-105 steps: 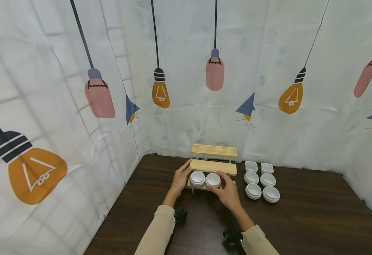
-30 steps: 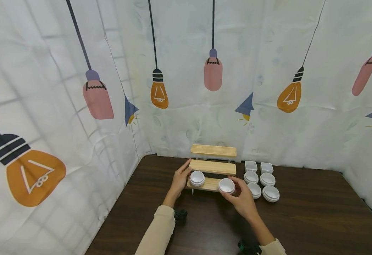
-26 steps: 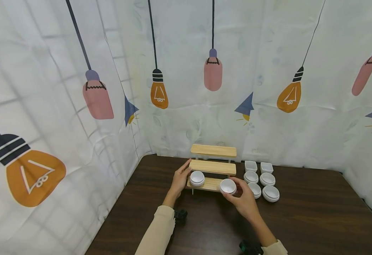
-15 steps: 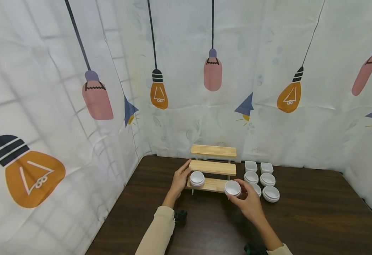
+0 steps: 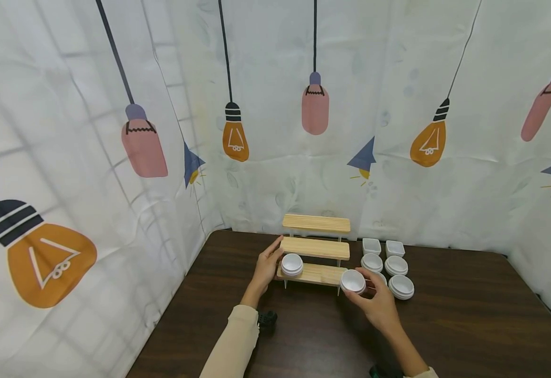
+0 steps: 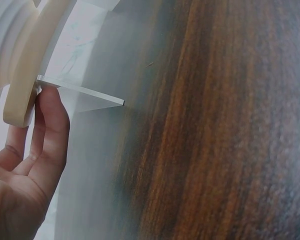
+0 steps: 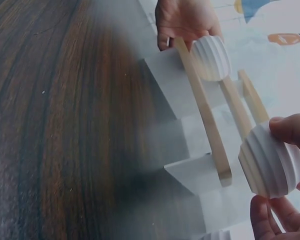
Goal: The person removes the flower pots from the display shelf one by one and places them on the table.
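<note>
A small wooden three-tier display stand [image 5: 315, 248] with clear legs stands near the back of the table. My left hand [image 5: 263, 269] grips its left side; in the left wrist view its fingers [image 6: 54, 117] are at the end of the board [image 6: 21, 95], by a clear leg. One ribbed white bowl [image 5: 292, 264] sits on the bottom tier's left. My right hand [image 5: 380, 305] holds another ribbed white bowl [image 5: 353, 282] between thumb and fingers, just off the bottom tier's right end. The right wrist view shows this bowl [image 7: 271, 162] apart from the board [image 7: 210, 127].
Right of the stand, several white bowls [image 5: 402, 287] stand in two columns, with two square white dishes [image 5: 371, 246] at the back. My right hand partly covers one bowl [image 5: 380, 281]. A printed curtain [image 5: 275, 199] hangs behind the dark wooden table [image 5: 464, 304].
My right hand has slid the bowl rightward from beside the other bowl, along the bottom tier and past its right end. My left hand has stayed at the stand.
</note>
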A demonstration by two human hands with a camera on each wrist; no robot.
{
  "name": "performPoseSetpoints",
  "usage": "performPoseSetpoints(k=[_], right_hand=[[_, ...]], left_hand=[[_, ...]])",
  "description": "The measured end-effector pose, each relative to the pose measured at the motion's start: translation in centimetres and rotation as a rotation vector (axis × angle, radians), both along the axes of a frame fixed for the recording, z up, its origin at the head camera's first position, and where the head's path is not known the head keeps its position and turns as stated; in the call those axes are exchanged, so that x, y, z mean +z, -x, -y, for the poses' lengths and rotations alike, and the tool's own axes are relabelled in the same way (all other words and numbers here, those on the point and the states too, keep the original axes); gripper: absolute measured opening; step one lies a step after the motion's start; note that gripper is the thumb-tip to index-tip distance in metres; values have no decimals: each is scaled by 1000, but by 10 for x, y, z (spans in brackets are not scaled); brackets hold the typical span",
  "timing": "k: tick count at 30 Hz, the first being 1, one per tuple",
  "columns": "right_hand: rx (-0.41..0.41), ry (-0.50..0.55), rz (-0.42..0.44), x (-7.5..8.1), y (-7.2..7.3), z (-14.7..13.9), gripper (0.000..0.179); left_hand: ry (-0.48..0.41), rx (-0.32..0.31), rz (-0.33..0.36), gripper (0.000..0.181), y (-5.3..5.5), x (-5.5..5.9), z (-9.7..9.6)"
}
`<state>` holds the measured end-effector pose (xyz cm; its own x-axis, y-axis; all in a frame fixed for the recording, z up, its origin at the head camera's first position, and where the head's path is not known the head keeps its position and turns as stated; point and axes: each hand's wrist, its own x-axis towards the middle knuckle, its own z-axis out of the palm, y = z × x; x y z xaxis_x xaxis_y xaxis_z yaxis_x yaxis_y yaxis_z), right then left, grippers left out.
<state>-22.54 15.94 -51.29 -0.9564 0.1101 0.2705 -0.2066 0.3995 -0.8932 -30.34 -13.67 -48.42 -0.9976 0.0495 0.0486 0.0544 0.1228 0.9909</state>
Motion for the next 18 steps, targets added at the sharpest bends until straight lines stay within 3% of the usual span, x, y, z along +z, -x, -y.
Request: performPoseSetpoints(k=[18], right_hand=[[-30, 0, 21, -11, -8, -20, 66]], left_hand=[[2, -11, 5, 47, 0, 0, 0]])
